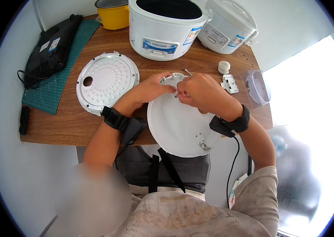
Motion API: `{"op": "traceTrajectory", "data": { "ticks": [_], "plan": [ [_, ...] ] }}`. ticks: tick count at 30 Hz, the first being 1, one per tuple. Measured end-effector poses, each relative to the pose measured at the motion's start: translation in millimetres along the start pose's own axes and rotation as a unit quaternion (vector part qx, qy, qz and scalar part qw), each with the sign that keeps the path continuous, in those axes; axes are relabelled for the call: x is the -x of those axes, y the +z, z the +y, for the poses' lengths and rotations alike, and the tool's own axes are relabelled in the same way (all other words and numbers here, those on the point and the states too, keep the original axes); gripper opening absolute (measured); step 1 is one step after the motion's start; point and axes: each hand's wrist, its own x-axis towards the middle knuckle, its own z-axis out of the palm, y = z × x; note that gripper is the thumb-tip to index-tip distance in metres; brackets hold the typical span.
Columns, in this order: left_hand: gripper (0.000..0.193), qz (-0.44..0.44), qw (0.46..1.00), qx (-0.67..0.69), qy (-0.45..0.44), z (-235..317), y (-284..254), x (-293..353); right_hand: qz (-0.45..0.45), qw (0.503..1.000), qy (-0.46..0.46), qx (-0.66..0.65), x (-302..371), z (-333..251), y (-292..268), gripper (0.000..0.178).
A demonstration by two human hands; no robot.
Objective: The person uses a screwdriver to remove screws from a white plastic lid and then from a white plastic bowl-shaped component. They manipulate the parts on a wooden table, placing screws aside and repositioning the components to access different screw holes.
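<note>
The white rice cooker lid lies inner side up, its near part jutting past the table's front edge above my lap. My left hand grips its far-left rim, thumb on the inner side and fingers round the outside. With curled fingers, my right hand pinches at the lid's far inner part by the hinge; whatever is between the fingertips is hidden. A small metal latch piece sits on the lid's near right. Left of the lid rests a round dimpled metal inner plate with one dark hole.
Behind stand a white rice cooker body, a second white rice cooker and a yellow pot. A small metal rod, white round cap, white bracket and clear tray lie rightward. A black bag covers a green mat.
</note>
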Motion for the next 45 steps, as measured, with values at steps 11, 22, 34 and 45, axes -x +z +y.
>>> {"op": "traceTrajectory", "data": {
  "ticks": [11, 22, 34, 45],
  "plan": [
    [0.049, -0.005, 1.0, -0.004, -0.005, 2.1, 1.2, -0.6, -0.007, 1.0, -0.004, 0.008, 2.0, 4.1, 5.4, 0.023],
    [0.051, 0.009, 1.0, 0.0, -0.007, 7.4, 4.2, 3.3, 0.012, 0.998, -0.023, -0.049, 6.5, 4.3, -2.2, 0.013],
    [0.053, -0.004, 1.0, 0.005, -0.006, -0.1, 0.7, -0.2, -0.061, 0.998, 0.015, 0.006, 1.2, -3.4, -8.0, 0.02],
    [0.047, 0.001, 1.0, 0.002, 0.007, -3.5, 0.6, -2.1, 0.009, 0.997, -0.022, -0.074, 5.1, 8.1, 2.2, 0.016]
  ]
}}
